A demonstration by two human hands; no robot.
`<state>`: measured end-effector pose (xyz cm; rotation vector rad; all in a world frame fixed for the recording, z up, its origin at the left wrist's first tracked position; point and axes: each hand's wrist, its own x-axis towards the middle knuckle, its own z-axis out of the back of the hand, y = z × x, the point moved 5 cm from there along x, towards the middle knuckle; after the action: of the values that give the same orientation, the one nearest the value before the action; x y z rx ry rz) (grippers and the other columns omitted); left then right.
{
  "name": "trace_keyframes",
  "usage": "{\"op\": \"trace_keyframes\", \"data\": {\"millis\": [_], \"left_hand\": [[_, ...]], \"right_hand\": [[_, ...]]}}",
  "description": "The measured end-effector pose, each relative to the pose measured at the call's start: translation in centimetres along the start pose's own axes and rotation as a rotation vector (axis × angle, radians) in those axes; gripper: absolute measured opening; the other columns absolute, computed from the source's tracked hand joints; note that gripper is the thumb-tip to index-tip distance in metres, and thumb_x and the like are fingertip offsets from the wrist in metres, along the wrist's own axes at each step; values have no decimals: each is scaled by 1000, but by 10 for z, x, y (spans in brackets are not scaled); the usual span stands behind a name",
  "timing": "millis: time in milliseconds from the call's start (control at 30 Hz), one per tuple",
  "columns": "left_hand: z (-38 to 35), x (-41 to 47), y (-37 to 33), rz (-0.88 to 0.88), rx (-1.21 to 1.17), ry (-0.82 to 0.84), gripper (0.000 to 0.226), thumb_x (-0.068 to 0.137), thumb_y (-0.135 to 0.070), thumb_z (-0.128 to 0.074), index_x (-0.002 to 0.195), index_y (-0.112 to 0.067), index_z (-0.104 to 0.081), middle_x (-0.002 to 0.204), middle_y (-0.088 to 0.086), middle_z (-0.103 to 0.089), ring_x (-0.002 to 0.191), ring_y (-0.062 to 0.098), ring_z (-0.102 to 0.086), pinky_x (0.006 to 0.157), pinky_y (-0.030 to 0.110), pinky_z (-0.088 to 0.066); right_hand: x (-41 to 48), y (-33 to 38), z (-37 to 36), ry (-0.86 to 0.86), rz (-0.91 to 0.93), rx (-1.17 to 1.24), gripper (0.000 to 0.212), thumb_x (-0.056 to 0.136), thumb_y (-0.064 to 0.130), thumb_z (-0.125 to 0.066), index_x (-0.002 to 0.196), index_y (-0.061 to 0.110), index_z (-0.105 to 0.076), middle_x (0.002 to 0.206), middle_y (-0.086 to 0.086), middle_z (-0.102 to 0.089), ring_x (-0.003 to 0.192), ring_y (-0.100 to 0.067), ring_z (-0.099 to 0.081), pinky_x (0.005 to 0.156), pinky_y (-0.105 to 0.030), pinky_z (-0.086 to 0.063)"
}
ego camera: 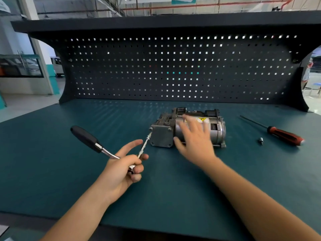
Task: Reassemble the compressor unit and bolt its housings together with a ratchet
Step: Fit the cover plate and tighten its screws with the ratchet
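The grey metal compressor unit (163,134) lies on its side in the middle of the teal bench mat, its square end plate facing me. My left hand (121,169) grips the head of a ratchet (86,139) with a black handle that points up and left. The ratchet's thin extension bar (145,145) reaches to a bolt at the end plate's upper left corner. My right hand (192,136) is blurred, fingers spread, over the round motor housing; whether it touches the housing I cannot tell.
A screwdriver (284,134) with a red and black handle lies to the right of the compressor. A small metal socket bit (260,140) sits beside it. A dark pegboard (173,70) closes off the back of the bench.
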<state>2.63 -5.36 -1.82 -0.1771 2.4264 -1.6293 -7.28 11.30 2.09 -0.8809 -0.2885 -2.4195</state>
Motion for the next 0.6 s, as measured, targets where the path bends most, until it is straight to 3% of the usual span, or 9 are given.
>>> {"op": "trace_keyframes", "data": {"millis": [33, 67, 100, 133, 200, 267, 333, 433, 600], "left_hand": [[-1, 1, 0, 0, 10, 15, 52, 83, 15, -36, 109, -20, -64, 67, 6, -64, 39, 8, -37, 33, 16, -28], [-1, 1, 0, -3, 22, 22, 52, 82, 15, -36, 109, -20, -63, 67, 6, -64, 38, 8, -37, 33, 16, -28], [-2, 1, 0, -7, 34, 21, 51, 83, 15, -36, 109, -20, -62, 66, 6, -64, 38, 8, -37, 33, 16, -28], [-2, 2, 0, -13, 41, 16, 50, 83, 15, -36, 108, -20, -61, 65, 5, -64, 38, 8, -37, 33, 16, -28], [-2, 2, -1, -27, 47, 2, 49, 82, 16, -35, 106, -20, -60, 63, 4, -64, 38, 8, -37, 33, 15, -27], [-1, 1, -1, -43, 69, -7, 48, 82, 17, -35, 104, -19, -59, 62, 4, -63, 38, 9, -37, 33, 16, -26], [-1, -1, -1, -61, 92, -3, 48, 81, 18, -34, 102, -18, -58, 61, 3, -62, 39, 8, -37, 33, 18, -26], [1, -5, 0, -94, 107, 28, 48, 80, 18, -33, 104, -17, -56, 65, 2, -63, 39, 8, -38, 34, 17, -26], [4, -5, -1, -122, 93, 28, 48, 80, 19, -34, 104, -16, -57, 67, 4, -63, 39, 9, -37, 34, 18, -27]], "right_hand": [[-7, 18, 4, -145, 82, 47, 42, 80, 25, -69, 116, 4, -61, 119, -18, -60, 109, -32, -59, 94, -49, -43], [-11, 33, 5, -205, 127, 104, 29, 80, 19, -69, 103, 3, -66, 99, -15, -67, 89, -31, -65, 79, -41, -50], [-10, 44, 5, -155, 99, 197, 20, 84, 19, -64, 97, 5, -67, 87, -11, -67, 79, -30, -64, 69, -36, -50], [-5, 51, 2, -60, -21, 332, 18, 91, 22, -55, 94, 7, -65, 82, -8, -67, 77, -30, -61, 66, -35, -48], [1, 59, -11, 164, -429, 733, 26, 95, 26, -45, 84, 9, -60, 79, -6, -64, 76, -27, -59, 66, -34, -44], [2, 68, -26, 228, -860, 1241, 24, 95, 20, -44, 78, 8, -57, 77, -8, -64, 68, -22, -60, 65, -31, -45], [0, 80, -36, 202, -1129, 1607, 17, 94, 13, -45, 81, 6, -54, 73, -9, -62, 59, -19, -58, 51, -25, -43], [-3, 92, -41, 126, -1184, 1770, 17, 93, 10, -46, 78, 5, -53, 69, -8, -62, 47, -15, -53, 33, -16, -31], [-5, 99, -45, 112, -1046, 1846, 23, 97, 14, -48, 76, 6, -54, 64, -8, -60, 35, -7, -49, 32, -15, -30]]}}
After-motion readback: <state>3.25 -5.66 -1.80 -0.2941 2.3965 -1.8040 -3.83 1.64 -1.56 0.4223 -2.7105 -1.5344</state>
